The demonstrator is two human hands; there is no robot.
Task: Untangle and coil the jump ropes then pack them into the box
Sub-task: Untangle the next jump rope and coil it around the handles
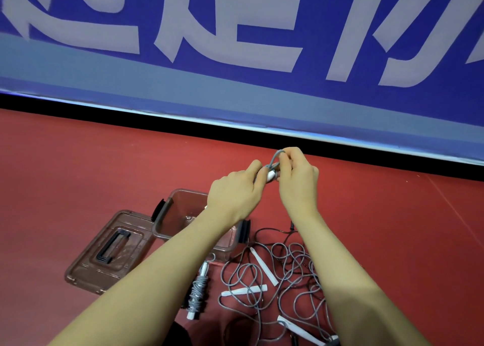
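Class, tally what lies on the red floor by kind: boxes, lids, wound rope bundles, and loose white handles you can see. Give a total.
Boxes: 1, the brown box
Lids: 1, the lid
Wound rope bundles: 1, the bundle
Loose white handles: 3
Total: 6

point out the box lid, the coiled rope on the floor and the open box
box lid (110, 250): head view, on the black handle in its middle
coiled rope (197, 292): head view, on the grey wound cord
open box (167, 216): head view, on its left wall
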